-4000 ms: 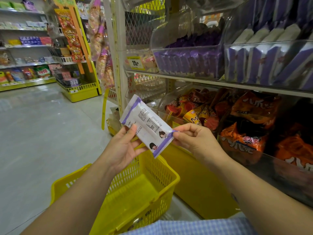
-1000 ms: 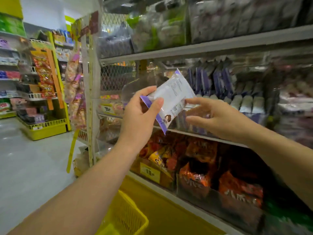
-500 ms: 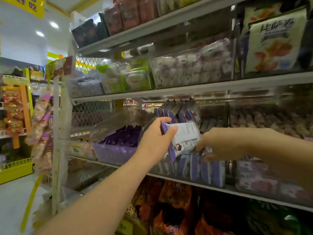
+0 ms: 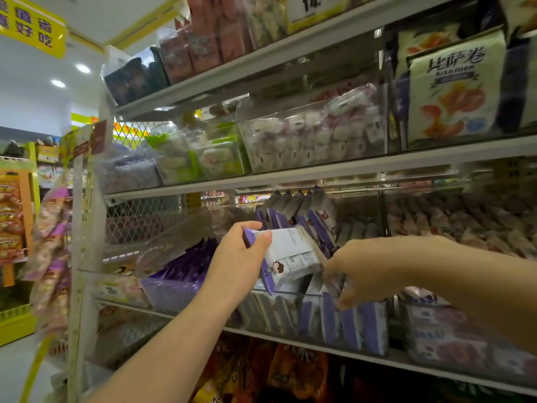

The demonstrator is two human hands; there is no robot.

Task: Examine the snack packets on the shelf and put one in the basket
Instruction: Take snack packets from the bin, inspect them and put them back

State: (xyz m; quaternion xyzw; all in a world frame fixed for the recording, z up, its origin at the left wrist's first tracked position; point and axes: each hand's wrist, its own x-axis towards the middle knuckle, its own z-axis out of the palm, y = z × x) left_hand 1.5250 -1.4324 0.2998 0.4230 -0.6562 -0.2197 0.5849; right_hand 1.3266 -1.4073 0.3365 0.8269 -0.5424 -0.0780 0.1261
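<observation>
Head: left grip (image 4: 241,257) holds packet (image 4: 290,254) at bin rim (image 4: 305,294).

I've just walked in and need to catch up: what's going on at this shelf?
A person is at a shop shelf of snacks. Their left hand holds a white-and-purple snack packet just above the clear bin of matching packets. The right hand reaches to that bin's front, fingers curled among the packets; whether it grips one is unclear. No basket is in view.
</observation>
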